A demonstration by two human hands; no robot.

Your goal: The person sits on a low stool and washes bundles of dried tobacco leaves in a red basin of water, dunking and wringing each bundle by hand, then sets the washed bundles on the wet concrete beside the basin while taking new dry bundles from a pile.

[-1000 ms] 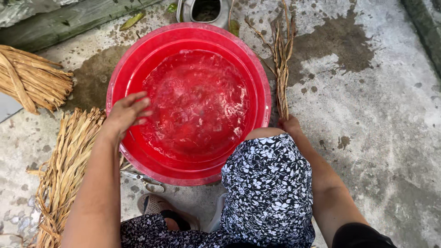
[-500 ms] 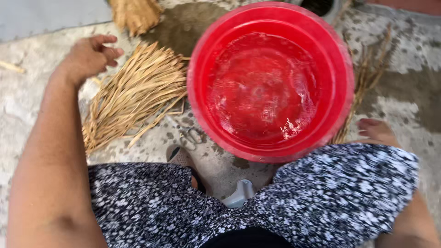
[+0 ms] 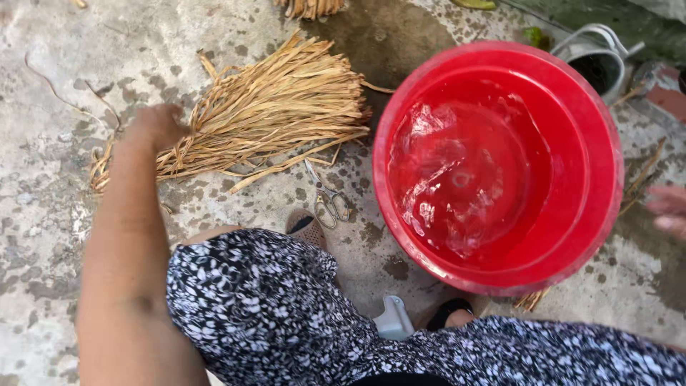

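Note:
My left hand [image 3: 153, 125] reaches out to the left and rests on the narrow end of a bundle of dry yellow straw [image 3: 275, 107] lying on the concrete. Its fingers curl down out of sight, so the grip is unclear. My right hand [image 3: 670, 211] is blurred at the right edge, beside a big red basin [image 3: 600, 214] of water, with nothing in it. A few loose straws [image 3: 643, 175] lie under that hand.
Small scissors [image 3: 329, 201] lie on the ground between the straw and the basin. A metal can [image 3: 597, 61] stands behind the basin. Another straw bundle [image 3: 309, 7] pokes in at the top. My knees in patterned cloth [image 3: 271, 307] and sandalled feet fill the bottom.
My left hand has come down from open in the air onto the straw bundle's end. The view has swung left, so the basin sits further right. My right hand stays by the basin.

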